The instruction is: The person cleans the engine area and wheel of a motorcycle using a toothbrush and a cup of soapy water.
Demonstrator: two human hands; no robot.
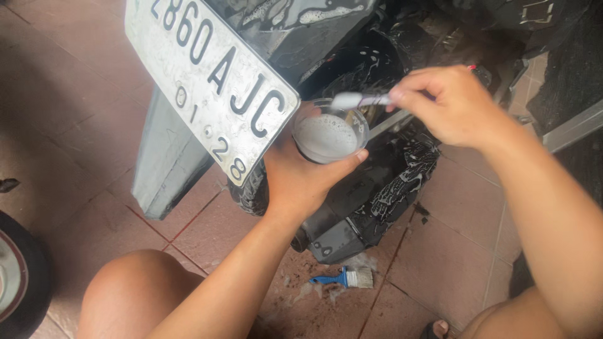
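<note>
Crouched behind a soap-streaked motorcycle, I hold a clear plastic cup [329, 135] of foamy white wash water in my left hand [300, 179], the fingers wrapped tight around its wall, just right of the white licence plate [210, 81] that hangs at ten o'clock in the view. My right hand [453, 103], at one o'clock, has its fingers pinched together on the handle of a toothbrush [361, 99], whose pale head hovers over the cup's rim, seemingly about to dip or just loaded; I cannot tell which. Suds lie across the black bodywork [402, 182] under the cup and on the upper panel at twelve o'clock, so I judge a good part of the scrubbing done there, while the plate looks grimy and speckled and the grey mudguard [166, 157] below it shows no foam. Nothing looks rinsed yet. A blue-handled paintbrush [345, 277] lies on the wet tiled floor [81, 125] at six o'clock, in a patch of foam, out of both hands. The cup is close to full, so plenty of wash mix remains for the detail work.
</note>
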